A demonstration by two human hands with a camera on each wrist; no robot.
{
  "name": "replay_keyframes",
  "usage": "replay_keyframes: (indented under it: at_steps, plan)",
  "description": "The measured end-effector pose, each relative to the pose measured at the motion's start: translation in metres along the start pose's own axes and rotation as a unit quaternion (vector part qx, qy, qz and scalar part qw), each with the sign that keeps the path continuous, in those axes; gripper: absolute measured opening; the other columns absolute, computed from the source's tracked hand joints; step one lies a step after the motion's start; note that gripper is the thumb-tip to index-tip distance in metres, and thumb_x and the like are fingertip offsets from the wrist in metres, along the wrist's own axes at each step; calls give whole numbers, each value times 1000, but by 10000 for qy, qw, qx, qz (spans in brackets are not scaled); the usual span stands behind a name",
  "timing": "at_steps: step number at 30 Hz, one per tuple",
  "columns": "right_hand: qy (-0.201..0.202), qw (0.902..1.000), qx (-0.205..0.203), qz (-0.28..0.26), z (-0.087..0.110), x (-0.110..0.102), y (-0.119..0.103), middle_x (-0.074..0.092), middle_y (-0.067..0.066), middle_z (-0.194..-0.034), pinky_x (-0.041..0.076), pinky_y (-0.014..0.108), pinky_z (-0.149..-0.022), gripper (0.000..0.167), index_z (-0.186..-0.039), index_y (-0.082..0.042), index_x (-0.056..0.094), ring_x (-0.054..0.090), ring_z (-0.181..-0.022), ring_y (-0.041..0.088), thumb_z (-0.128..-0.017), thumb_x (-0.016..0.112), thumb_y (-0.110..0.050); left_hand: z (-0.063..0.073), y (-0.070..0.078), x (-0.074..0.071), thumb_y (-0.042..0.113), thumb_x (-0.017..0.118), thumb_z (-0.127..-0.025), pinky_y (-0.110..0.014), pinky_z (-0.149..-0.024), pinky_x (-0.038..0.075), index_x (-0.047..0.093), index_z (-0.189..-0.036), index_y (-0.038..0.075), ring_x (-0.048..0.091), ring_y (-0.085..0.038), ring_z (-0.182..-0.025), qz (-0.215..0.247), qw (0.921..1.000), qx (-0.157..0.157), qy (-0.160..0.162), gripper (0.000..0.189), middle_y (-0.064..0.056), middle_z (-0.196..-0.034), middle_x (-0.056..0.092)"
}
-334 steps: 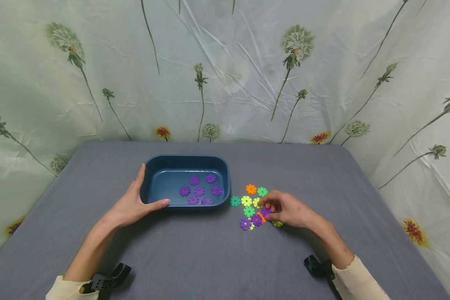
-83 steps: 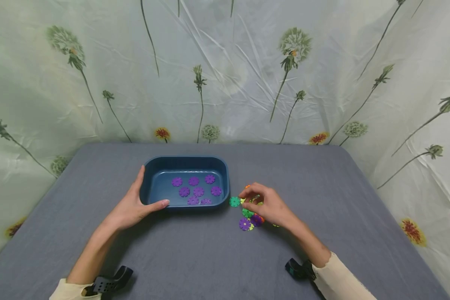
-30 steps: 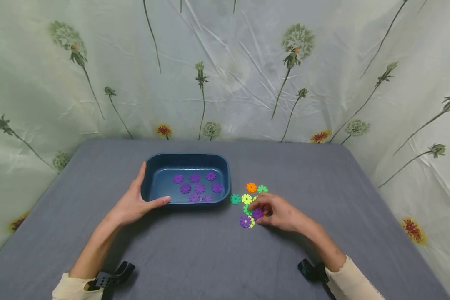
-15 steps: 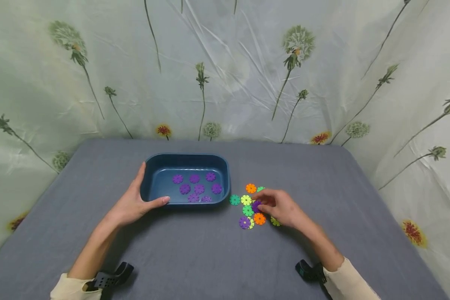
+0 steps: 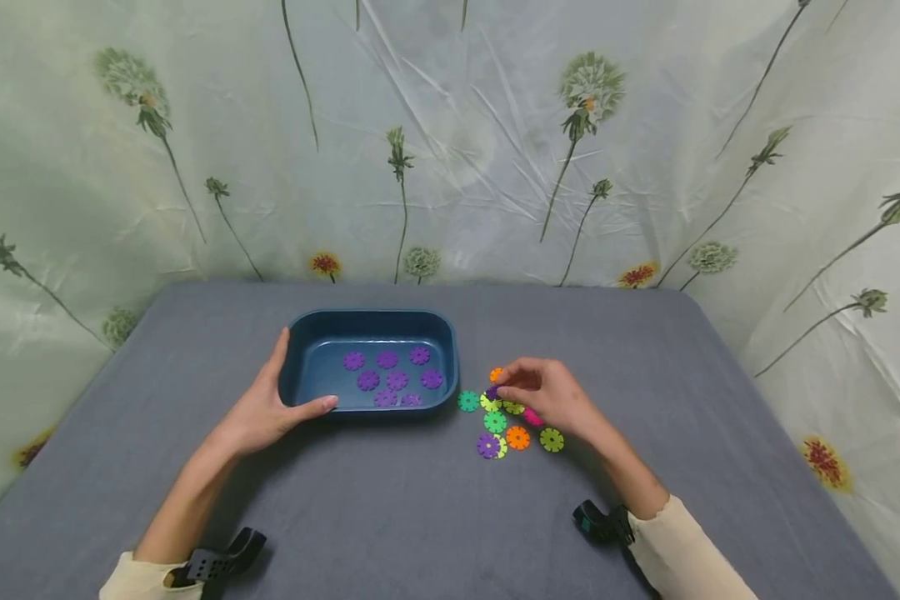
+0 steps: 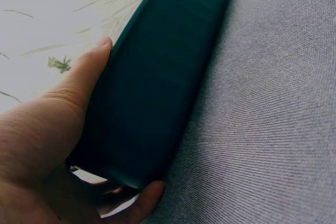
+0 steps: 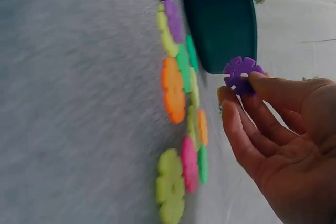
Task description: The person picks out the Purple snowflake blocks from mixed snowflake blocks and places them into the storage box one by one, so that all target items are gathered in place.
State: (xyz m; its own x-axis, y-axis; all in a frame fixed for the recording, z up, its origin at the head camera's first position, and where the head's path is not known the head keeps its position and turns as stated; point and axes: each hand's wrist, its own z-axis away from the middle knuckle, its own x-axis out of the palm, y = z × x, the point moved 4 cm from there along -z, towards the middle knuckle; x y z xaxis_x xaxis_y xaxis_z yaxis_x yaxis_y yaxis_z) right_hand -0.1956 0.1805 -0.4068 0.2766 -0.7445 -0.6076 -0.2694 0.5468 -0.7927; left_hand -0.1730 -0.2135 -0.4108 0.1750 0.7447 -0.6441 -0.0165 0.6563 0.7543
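A dark blue tray (image 5: 322, 367) sits on the cloth with several purple notched discs (image 5: 387, 359) lying flat in it. My left hand (image 5: 266, 408) grips the tray's left end, thumb over the front rim; the left wrist view shows fingers around the outer wall (image 6: 147, 87). Between right thumb and fingertips I pinch a purple snowflake disc (image 7: 239, 77), raised over the pile. In the head view this right hand (image 5: 555, 396) is right of the tray and covers part of the pile. Another purple disc (image 5: 487, 446) lies at the pile's front, overlapping a yellow one (image 5: 502, 447).
Around the right hand lie an orange disc (image 5: 518, 437), a yellow-green disc (image 5: 552, 440), a pink disc (image 5: 532, 417) and a green disc (image 5: 495, 422). A teal-green disc (image 5: 468, 402) rests close to the tray's right side. Behind the grey table (image 5: 390, 517) hangs a flowered curtain (image 5: 480, 167).
The tray gained a purple disc over the earlier frames. Since then the right hand has picked another purple disc off the orange one and carried it up and left. The left hand keeps its grip.
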Motion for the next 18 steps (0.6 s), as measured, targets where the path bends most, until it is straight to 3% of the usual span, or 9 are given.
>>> replay_keyframes:
  at_steps: [4, 14, 18]
  plan:
    - [86, 9998, 3, -152, -7, 0, -6, 78, 7, -104, 62, 33, -86, 10, -106, -11, 77, 74, -95, 20, -97, 75, -14, -1, 0, 0, 50, 82, -87, -78, -120, 17, -22, -165, 20, 3, -54, -159, 12, 10000, -16, 1, 133, -20, -175, -12]
    - [372, 9975, -192, -566, -22, 9, -26, 72, 11, -110, 64, 44, -79, 11, -107, -9, 77, 75, -91, 37, -98, 73, -15, -2, 0, 2, 49, 83, -86, -76, -121, 16, -21, -165, 21, 3, -53, -160, 45, 10000, 26, -11, 133, -19, -176, -12]
    - [421, 9970, -231, -604, -29, 17, -34, 75, 10, -108, 63, 42, -79, 12, -108, -10, 77, 74, -92, 38, -100, 72, -17, 0, -2, 1, 50, 82, -86, -77, -120, 17, -22, -165, 21, 3, -53, -160, 43, 10000, -49, 27, 134, -18, -176, -12]
